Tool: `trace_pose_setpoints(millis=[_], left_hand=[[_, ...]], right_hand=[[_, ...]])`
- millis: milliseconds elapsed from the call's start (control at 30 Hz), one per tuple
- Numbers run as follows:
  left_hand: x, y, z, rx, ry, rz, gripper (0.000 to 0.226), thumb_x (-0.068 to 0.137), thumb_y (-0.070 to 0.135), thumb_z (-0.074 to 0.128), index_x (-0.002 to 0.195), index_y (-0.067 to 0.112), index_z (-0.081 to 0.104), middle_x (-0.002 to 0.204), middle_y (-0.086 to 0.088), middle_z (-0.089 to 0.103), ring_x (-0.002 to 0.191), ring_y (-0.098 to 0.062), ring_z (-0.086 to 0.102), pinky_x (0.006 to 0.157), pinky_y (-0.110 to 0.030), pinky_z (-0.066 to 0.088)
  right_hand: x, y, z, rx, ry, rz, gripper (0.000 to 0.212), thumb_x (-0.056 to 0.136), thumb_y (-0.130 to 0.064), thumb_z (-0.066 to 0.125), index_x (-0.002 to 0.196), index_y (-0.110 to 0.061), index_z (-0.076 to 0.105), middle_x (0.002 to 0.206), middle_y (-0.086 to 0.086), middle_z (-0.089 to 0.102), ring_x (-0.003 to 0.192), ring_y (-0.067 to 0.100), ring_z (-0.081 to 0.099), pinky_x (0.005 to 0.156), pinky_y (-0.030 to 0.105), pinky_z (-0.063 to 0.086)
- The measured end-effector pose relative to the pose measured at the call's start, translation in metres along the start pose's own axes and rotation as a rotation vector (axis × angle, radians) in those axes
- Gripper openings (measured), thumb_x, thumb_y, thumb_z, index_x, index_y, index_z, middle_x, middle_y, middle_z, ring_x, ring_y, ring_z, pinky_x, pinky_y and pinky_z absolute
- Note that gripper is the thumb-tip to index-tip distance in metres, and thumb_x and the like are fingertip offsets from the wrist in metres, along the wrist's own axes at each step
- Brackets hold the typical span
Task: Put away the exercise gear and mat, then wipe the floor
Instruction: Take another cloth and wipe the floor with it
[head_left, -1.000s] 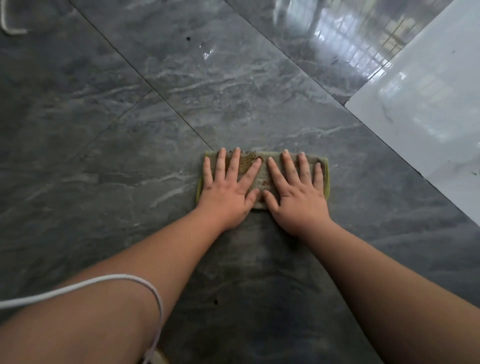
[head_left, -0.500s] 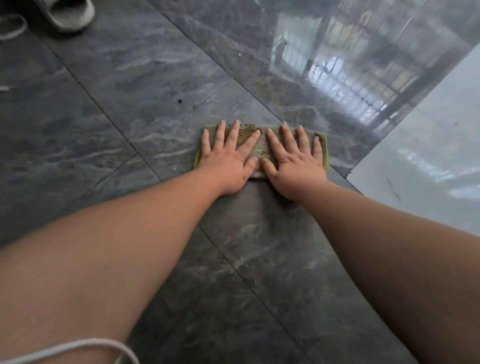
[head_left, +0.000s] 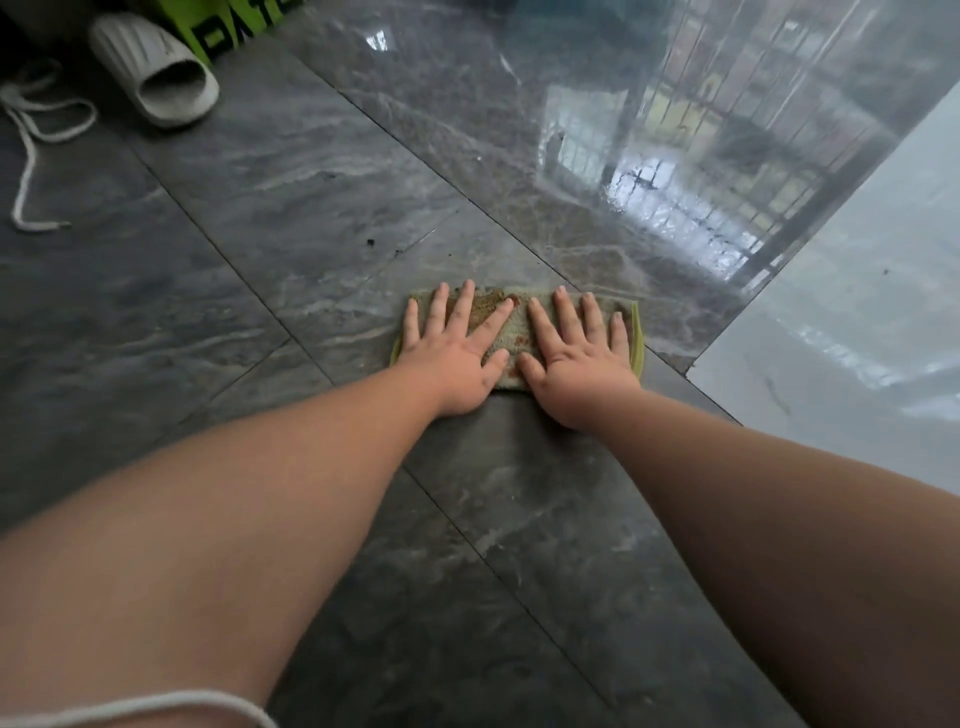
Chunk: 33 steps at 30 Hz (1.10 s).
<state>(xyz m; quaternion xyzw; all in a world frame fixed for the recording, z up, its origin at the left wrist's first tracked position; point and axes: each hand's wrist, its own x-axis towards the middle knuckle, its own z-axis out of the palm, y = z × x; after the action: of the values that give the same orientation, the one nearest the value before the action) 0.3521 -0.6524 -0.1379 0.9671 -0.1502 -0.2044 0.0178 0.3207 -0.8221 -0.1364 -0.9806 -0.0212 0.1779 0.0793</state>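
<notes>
The floor (head_left: 322, 218) fills almost the whole frame. It is of dark grey tiles with pale veins, and thin joints run across it on a slant. In the upper right the tiles are glossy and reflect a window with bars. Along the right edge of the frame there is a lighter, whitish surface (head_left: 857, 322), which meets the dark tiles in a straight slanted line.

Two bare forearms come in from the lower left and the lower right and meet a little above the centre. There the left hand (head_left: 454, 361) and the right hand (head_left: 574, 371) lie flat, palms down, side by side on the cloth (head_left: 514, 325). The fingers of both hands are straight and spread wide, and they press on the cloth without curling round it. The two thumbs point to each other and are near, with a strip of cloth between them.

The cloth is a folded rectangle, greenish with a yellow-green border, and it has brown stains in the middle. It lies flat on the dark floor, just left of the whitish surface.

In the upper left corner a white slipper (head_left: 156, 73) lies on the floor, its opening toward the lower right. Just behind it stands a green object (head_left: 228, 31) with black letters. A white cord (head_left: 28, 150) lies in loops at the left edge. Another white cord (head_left: 156, 706) crosses the left forearm at the bottom edge.

Some small dark crumbs (head_left: 371, 241) lie on the tile above the cloth.
</notes>
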Motion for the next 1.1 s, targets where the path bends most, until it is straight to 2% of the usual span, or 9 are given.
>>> trace_pose_setpoints(millis=[133, 433, 567, 700, 800, 967, 1100], left_hand=[[-0.061, -0.006, 0.021, -0.028, -0.033, -0.024, 0.062, 0.096, 0.061, 0.017, 0.145, 0.052, -0.019, 0.160, 0.000, -0.028, 0.146, -0.029, -0.028, 0.113, -0.058, -0.019], [-0.214, -0.026, 0.080, -0.037, -0.008, -0.118, 0.063, 0.096, 0.060, 0.015, 0.146, 0.050, -0.021, 0.162, -0.002, -0.025, 0.148, -0.030, -0.022, 0.115, -0.059, -0.015], [-0.257, -0.037, 0.092, -0.065, -0.025, -0.195, 0.064, 0.097, 0.058, 0.017, 0.146, 0.049, -0.022, 0.161, -0.003, -0.027, 0.148, -0.031, -0.021, 0.115, -0.059, -0.015], [-0.253, -0.044, 0.090, -0.072, -0.034, -0.169, 0.064, 0.097, 0.059, 0.017, 0.146, 0.048, -0.022, 0.160, -0.004, -0.030, 0.147, -0.033, -0.024, 0.114, -0.061, -0.015], [-0.232, -0.059, 0.082, -0.053, -0.038, -0.139, 0.064, 0.096, 0.061, 0.016, 0.146, 0.048, -0.023, 0.159, -0.005, -0.031, 0.146, -0.033, -0.026, 0.113, -0.062, -0.016], [-0.179, -0.080, 0.050, -0.077, -0.182, -0.124, 0.065, 0.096, 0.062, 0.015, 0.143, 0.049, -0.029, 0.153, -0.003, -0.041, 0.141, -0.032, -0.036, 0.109, -0.063, -0.020], [-0.143, -0.100, 0.028, -0.071, -0.211, -0.055, 0.065, 0.097, 0.060, 0.018, 0.144, 0.048, -0.027, 0.153, -0.003, -0.042, 0.141, -0.032, -0.038, 0.108, -0.063, -0.022]], right_hand=[[-0.057, -0.025, 0.021, 0.022, -0.021, -0.026, 0.070, 0.095, -0.060, 0.019, 0.153, -0.036, -0.012, 0.163, -0.003, -0.019, 0.148, 0.025, -0.022, 0.117, 0.053, -0.015], [-0.172, -0.084, 0.066, 0.026, -0.090, -0.162, 0.071, 0.095, -0.059, 0.022, 0.154, -0.036, -0.010, 0.163, -0.002, -0.018, 0.147, 0.026, -0.025, 0.117, 0.052, -0.016], [-0.207, -0.104, 0.080, 0.012, -0.062, -0.235, 0.068, 0.097, -0.056, 0.025, 0.155, -0.035, -0.003, 0.164, 0.004, -0.012, 0.149, 0.029, -0.019, 0.119, 0.052, -0.011], [-0.203, -0.120, 0.084, -0.046, -0.046, -0.134, 0.070, 0.094, -0.064, 0.014, 0.154, -0.035, -0.009, 0.161, 0.003, -0.018, 0.146, 0.031, -0.026, 0.118, 0.055, -0.012], [-0.180, -0.124, 0.076, -0.087, -0.055, -0.117, 0.073, 0.092, -0.068, 0.014, 0.153, -0.038, -0.012, 0.162, 0.002, -0.019, 0.146, 0.031, -0.026, 0.117, 0.056, -0.012], [-0.128, -0.128, 0.050, -0.099, -0.171, -0.079, 0.074, 0.092, -0.068, 0.018, 0.152, -0.041, -0.016, 0.162, 0.000, -0.022, 0.146, 0.030, -0.026, 0.116, 0.056, -0.015], [-0.097, -0.138, 0.037, -0.058, -0.244, 0.013, 0.073, 0.093, -0.067, 0.019, 0.150, -0.042, -0.018, 0.161, -0.002, -0.026, 0.145, 0.029, -0.029, 0.115, 0.055, -0.019]])
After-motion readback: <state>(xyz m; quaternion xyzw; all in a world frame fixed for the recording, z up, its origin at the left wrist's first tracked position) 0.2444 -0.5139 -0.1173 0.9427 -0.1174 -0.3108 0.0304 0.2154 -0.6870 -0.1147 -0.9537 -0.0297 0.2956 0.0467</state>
